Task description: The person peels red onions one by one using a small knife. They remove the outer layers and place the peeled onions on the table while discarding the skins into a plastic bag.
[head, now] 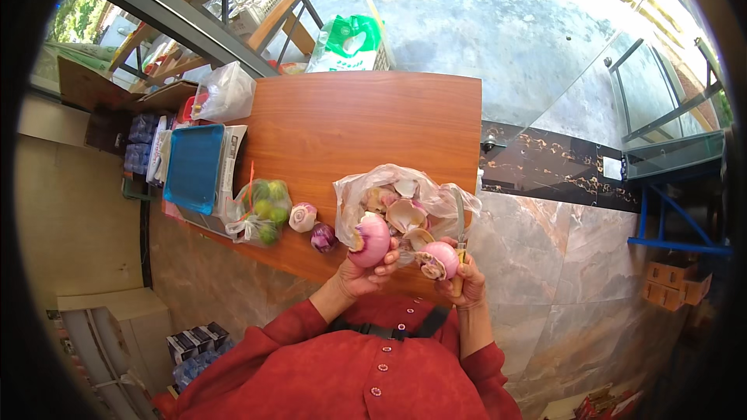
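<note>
My left hand (357, 281) holds a pink-purple onion (373, 245) whose top is pale and torn. A second, smaller onion (444, 258), with its root end towards me, sits in my right hand (471, 283). The same hand grips a knife (460, 219) by its yellowish handle, blade pointing away from me. Just beyond both hands, a clear plastic bag (350, 186) lies open, with onion skins (407, 214) in it. To the left on the table rest a pale peeled onion (303, 217) and a dark purple one (323, 238).
A tied bag of green limes (271, 210) lies on the wooden table (367, 122). Further left are a blue tray (194, 168) and a translucent plastic tub (226, 93). Beyond the far edge stands a green-and-white bag (349, 41). A glass door (671, 157) is at right.
</note>
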The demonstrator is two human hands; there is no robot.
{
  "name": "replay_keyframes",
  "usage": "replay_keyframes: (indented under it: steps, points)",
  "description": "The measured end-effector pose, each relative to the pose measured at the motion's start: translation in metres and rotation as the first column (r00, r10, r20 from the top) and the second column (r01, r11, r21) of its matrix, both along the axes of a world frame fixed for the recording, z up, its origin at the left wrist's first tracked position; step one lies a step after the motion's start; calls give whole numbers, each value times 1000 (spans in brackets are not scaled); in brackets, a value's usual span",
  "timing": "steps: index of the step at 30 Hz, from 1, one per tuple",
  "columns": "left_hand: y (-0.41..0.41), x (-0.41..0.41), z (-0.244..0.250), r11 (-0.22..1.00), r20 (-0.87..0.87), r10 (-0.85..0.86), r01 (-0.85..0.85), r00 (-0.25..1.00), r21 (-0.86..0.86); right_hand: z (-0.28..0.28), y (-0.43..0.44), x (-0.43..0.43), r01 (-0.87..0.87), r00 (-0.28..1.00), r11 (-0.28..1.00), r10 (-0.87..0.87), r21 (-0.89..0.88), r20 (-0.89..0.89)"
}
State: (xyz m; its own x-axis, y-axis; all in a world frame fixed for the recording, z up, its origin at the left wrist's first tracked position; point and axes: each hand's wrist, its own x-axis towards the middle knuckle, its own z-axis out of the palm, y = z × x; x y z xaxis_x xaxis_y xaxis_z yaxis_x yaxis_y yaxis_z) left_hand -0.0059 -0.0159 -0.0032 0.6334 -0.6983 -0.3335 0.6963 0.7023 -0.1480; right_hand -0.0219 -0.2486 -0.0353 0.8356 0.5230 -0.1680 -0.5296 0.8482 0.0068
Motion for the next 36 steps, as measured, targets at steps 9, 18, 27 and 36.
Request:
replay_keyframes:
  steps: [9, 18, 27, 36]
  points:
    - [12, 19, 4, 383, 146, 28, -146, 989, 912, 7, -1, -1, -25, 999, 991, 19, -133, -41]
    - [26, 8, -23, 943, -289, 29, 69, 957, 326, 4, 0, -2, -40, 999, 991, 39, -126, -5]
    - [12, 9, 20, 665, -167, 69, 79, 984, 743, -1, 4, -5, -67, 998, 965, 63, -254, -26]
    - [3, -13, 18, 497, 125, -299, 43, 946, 866, 17, 12, -2, -157, 988, 832, 137, -532, -77]
